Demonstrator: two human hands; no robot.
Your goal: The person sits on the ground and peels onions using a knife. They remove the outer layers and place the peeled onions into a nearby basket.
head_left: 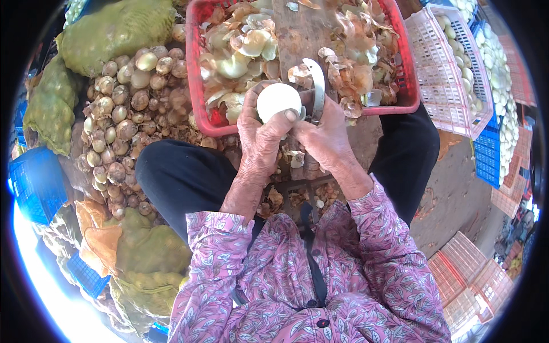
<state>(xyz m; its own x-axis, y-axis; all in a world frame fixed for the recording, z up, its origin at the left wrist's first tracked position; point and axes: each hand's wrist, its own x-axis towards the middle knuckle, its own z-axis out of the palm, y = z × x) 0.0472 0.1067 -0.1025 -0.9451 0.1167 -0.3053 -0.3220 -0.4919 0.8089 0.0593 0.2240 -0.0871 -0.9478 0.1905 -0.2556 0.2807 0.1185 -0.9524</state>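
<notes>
A peeled white onion (pixel 279 102) rests in my left hand (pixel 260 137), whose thumb presses on its near right side. My right hand (pixel 325 135) meets it just to the right and is closed around a small knife with a curved blade (pixel 318 88); the blade points up and away from me, its handle mostly hidden by the fingers. Both hands are above the near edge of a red plastic basket (pixel 195 85) heaped with onion skins (pixel 253 43). A wooden board (pixel 299 30) lies across that basket, bearing a few skin scraps.
Unpeeled onions (pixel 126 128) are piled on the ground at left, beside green mesh sacks (pixel 118 36). To the right stand a white plastic crate (pixel 444 73) and a blue crate (pixel 489 150) of peeled onions. Pink crates (pixel 465 270) sit at lower right.
</notes>
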